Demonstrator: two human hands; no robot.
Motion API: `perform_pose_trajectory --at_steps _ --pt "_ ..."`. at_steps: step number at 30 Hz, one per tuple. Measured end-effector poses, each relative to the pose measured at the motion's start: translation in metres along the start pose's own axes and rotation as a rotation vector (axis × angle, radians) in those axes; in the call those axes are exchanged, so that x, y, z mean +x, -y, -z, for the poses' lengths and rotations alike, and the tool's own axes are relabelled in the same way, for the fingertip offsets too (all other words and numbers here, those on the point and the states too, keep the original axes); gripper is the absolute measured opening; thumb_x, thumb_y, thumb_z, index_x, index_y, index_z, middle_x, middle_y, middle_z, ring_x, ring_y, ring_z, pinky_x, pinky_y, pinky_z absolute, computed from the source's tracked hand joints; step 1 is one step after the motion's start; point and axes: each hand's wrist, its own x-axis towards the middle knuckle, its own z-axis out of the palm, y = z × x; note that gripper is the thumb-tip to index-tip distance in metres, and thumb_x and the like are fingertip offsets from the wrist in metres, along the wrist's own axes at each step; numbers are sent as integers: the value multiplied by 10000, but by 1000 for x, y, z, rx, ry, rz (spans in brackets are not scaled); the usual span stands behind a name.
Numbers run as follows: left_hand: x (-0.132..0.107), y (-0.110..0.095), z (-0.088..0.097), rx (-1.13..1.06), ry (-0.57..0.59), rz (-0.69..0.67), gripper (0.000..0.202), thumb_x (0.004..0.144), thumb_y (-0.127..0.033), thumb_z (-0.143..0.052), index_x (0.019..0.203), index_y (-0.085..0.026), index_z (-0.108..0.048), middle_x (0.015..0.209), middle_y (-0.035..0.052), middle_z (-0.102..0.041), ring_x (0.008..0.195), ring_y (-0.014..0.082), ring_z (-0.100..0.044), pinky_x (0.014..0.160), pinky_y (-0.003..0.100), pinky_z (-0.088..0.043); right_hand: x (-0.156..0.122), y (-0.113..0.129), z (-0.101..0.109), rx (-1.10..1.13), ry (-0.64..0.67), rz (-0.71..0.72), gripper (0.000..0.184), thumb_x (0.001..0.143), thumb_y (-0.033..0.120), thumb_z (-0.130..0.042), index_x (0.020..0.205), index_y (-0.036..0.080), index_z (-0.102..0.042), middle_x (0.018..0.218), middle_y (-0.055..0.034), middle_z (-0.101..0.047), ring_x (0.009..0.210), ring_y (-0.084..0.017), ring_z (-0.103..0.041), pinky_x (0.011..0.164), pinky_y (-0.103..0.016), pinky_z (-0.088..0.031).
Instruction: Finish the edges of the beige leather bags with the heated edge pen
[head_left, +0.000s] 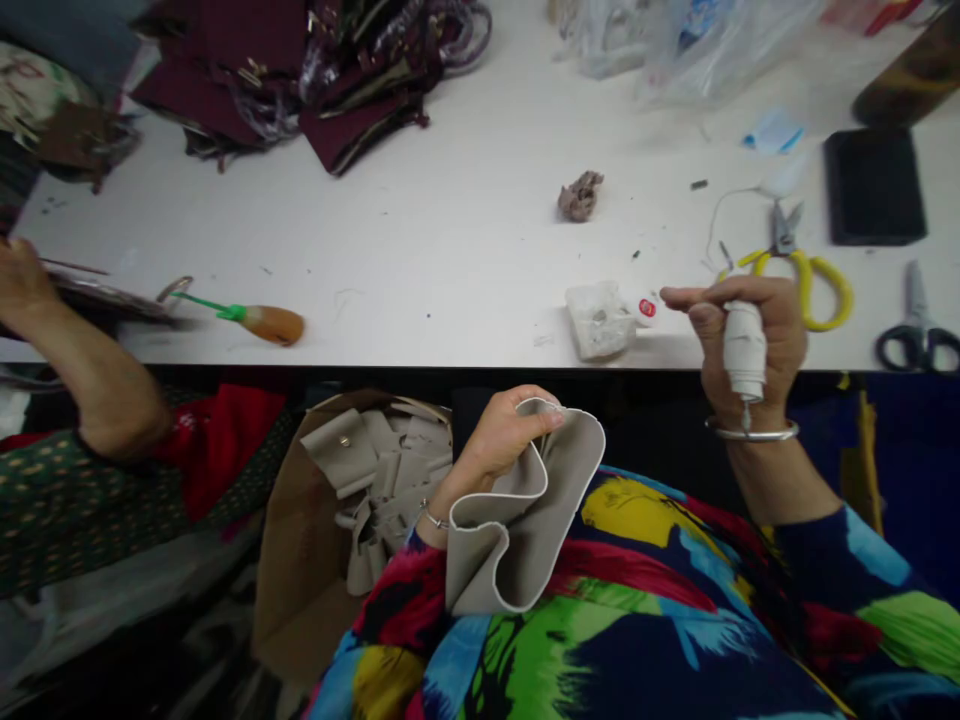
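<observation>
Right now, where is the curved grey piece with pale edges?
In the head view, the curved grey piece is in the left hand, below the table edge and right of the cardboard box.

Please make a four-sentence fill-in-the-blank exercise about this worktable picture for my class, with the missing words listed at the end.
1. The right grip holds a tool whose handle is coloured ____.
2. The wavy-edged piece is in the ____ grip.
3. The handles of the snips are coloured ____.
4. The orange bottle has a nozzle coloured ____.

Missing words: white; left; yellow; green.
</observation>
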Motion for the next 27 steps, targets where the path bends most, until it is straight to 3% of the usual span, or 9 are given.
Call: perform_pose_trajectory --at_steps 5,12,18,23,27 --pt "-8 0 -4 -65 -25 -45 271 618 -308 -900 753 -149 -728 676 -9 -643 631 112 -537 612 236 -400 -24 32 1 -12 1 -36 178 960 356 -759 1014 229 -646 948 -17 -793 893 -217 -793 880 -413 -636" --pt "-22 -2 7 -296 -80 -9 385 525 -315 -964 751 -161 -694 637 -21 -641 577 113 -564 592 237 -458 -44 57 9 1 13 -64 133 957 333 -760 1000 250 -665 934 -38 -804 852 -215 -783 837 -380 -637" --pt "-33 -7 0 -174 -68 -76 391 523 -335 -969 733 -143 -701 638 -8 -642 572 114 -559 577 227 -433 -58 75 16 67 -4 -142 145 950 340 -764 968 248 -653 917 -30 -817 810 -200 -774 775 -342 -635" --pt "-41 -34 -20 71 109 -116 359 592 -377 -947 738 -144 -715 630 1 -643 551 119 -555 541 217 -417 -71 95 46 64 -82 -170 141 982 336 -724 972 234 -626 930 -34 -824 758 -169 -762 689 -294 -615" --pt "-42 -73 -54 102 240 -25 361 631 -381 -943 827 -178 -719 685 6 -695 548 156 -627 532 235 -481 -83 116 89 -24 -296 -112 117 1011 317 -685 978 235 -609 912 -21 -817 725 -148 -739 645 -263 -576"
